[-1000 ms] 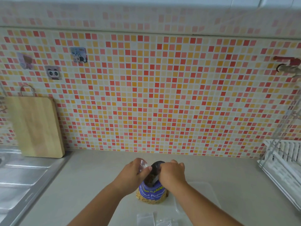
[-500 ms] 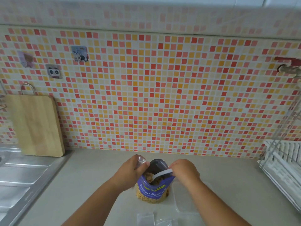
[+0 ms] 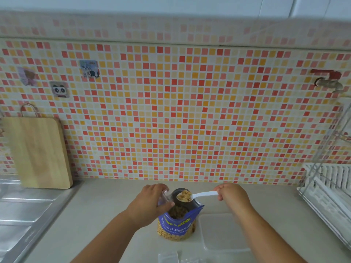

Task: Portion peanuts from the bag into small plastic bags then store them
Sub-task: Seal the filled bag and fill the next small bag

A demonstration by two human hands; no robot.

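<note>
A blue bag of salted peanuts (image 3: 177, 225) stands open on the counter, its lower part clear and full of nuts. My left hand (image 3: 152, 200) grips a small clear plastic bag (image 3: 164, 196) beside the big bag's mouth. My right hand (image 3: 230, 194) pinches the handle of a white plastic spoon (image 3: 201, 194). The spoon's bowl is heaped with peanuts (image 3: 184, 195) and hovers just above the bag's opening. More small clear bags (image 3: 169, 257) lie at the bottom edge.
A clear plastic container (image 3: 226, 232) lies on the counter right of the peanut bag. A dish rack (image 3: 328, 194) stands at the right, a steel sink drainboard (image 3: 24, 211) at the left. A wooden cutting board (image 3: 38, 150) leans on the tiled wall.
My right hand has drawn the spoon up out of the peanut bag and moved right, with a heap of peanuts now on it. My left hand stays at the bag's mouth.
</note>
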